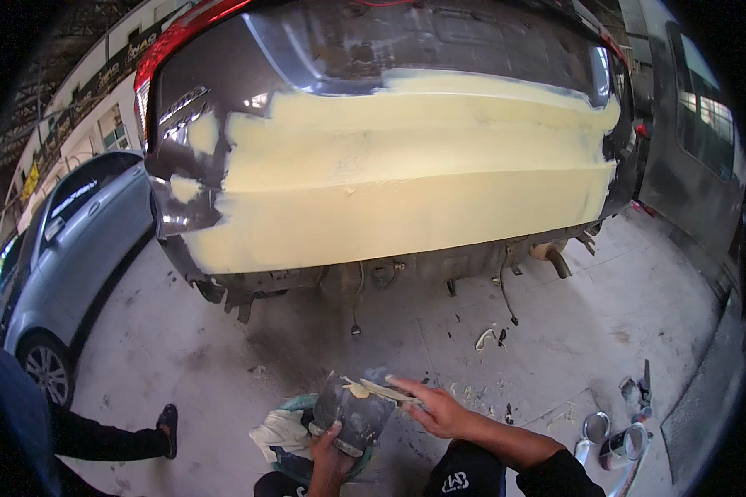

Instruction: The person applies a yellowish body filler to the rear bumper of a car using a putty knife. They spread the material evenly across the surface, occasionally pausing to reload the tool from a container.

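1. Left hand clasps dark board by its near side; yellow paste at far edge.
2. Right hand grips thin scraper, tip at paste.
3. Yellow-coated car rear ahead, well apart from both hands, long axis left to right; right hand nearer.

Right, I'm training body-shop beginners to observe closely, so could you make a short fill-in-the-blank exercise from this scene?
1. The left hand holds a dark mixing board, and the spreader is in the ____ one.
2. The dark car has pale yellow body filler across its ____ end.
3. In the picture, the silver car stands to the ____ of the dark car.
Missing words: right; rear; left.
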The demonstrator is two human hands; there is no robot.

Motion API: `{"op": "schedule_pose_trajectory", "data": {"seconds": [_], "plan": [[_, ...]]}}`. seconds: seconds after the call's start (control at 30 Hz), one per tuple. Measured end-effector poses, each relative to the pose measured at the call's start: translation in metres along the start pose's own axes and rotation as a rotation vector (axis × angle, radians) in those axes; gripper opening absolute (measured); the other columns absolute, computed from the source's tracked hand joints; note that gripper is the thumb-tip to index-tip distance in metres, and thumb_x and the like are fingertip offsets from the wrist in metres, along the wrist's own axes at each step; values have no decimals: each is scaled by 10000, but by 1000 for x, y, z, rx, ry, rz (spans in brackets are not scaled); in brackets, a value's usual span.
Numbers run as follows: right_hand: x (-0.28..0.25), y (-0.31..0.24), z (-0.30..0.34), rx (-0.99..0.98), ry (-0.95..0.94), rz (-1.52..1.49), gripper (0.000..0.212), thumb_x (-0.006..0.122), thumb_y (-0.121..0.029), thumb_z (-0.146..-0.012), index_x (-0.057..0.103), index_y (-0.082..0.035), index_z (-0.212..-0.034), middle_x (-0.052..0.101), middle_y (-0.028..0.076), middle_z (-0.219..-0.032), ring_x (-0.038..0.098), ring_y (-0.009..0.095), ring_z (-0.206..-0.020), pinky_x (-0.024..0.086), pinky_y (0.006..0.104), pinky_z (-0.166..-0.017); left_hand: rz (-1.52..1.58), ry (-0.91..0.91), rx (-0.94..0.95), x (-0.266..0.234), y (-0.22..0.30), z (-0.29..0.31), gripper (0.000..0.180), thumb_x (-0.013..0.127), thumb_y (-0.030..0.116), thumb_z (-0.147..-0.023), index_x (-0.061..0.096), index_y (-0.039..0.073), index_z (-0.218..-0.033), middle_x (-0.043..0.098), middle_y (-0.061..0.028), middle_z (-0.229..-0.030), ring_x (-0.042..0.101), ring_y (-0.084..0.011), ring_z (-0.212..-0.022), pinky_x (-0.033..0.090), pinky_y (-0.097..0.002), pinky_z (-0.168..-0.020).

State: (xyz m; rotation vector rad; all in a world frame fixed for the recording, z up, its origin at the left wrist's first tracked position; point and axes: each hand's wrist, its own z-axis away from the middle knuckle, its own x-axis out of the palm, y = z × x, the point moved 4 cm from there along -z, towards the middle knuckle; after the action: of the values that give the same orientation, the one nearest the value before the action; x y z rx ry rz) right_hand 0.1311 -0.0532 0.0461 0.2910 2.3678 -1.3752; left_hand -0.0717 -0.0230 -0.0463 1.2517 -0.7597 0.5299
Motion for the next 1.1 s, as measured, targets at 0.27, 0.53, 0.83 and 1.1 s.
{"op": "schedule_pose_trajectory", "data": {"seconds": [0.27,0.53,0.83,1.1], "plan": [[25,-3,-5,15,-213,162,403,509,-82,-912,476,-58,-1312,559,181,-1235,549,331,-1142,432,396,-957,192,-92,19,-26,31,4,519,595,56,-767,434,-7,-1256,556,-164,-1142,587,-329,-1009,488,-507,-883],[68,2,-11,169,-102,49,382,496,-89,-925,486,-41,-1304,580,153,-1229,582,271,-1107,432,348,-941,232,21,121,-61,59,17,494,586,91,-778,452,1,-1246,568,-156,-1129,609,-313,-981,533,-483,-817],[96,-27,-32,105,-137,44,357,514,-76,-909,509,-3,-1259,595,161,-1196,580,266,-1106,429,340,-938,287,17,74,-77,67,17,529,597,48,-755,459,-7,-1262,565,-143,-1157,575,-307,-1045,480,-473,-891],[101,-17,-26,123,-164,48,369,533,-80,-898,504,-4,-1258,579,172,-1219,571,279,-1126,428,355,-949,226,16,74,-87,59,11,533,605,100,-786,427,-2,-1278,547,-157,-1180,583,-313,-1034,508,-471,-873]]}}
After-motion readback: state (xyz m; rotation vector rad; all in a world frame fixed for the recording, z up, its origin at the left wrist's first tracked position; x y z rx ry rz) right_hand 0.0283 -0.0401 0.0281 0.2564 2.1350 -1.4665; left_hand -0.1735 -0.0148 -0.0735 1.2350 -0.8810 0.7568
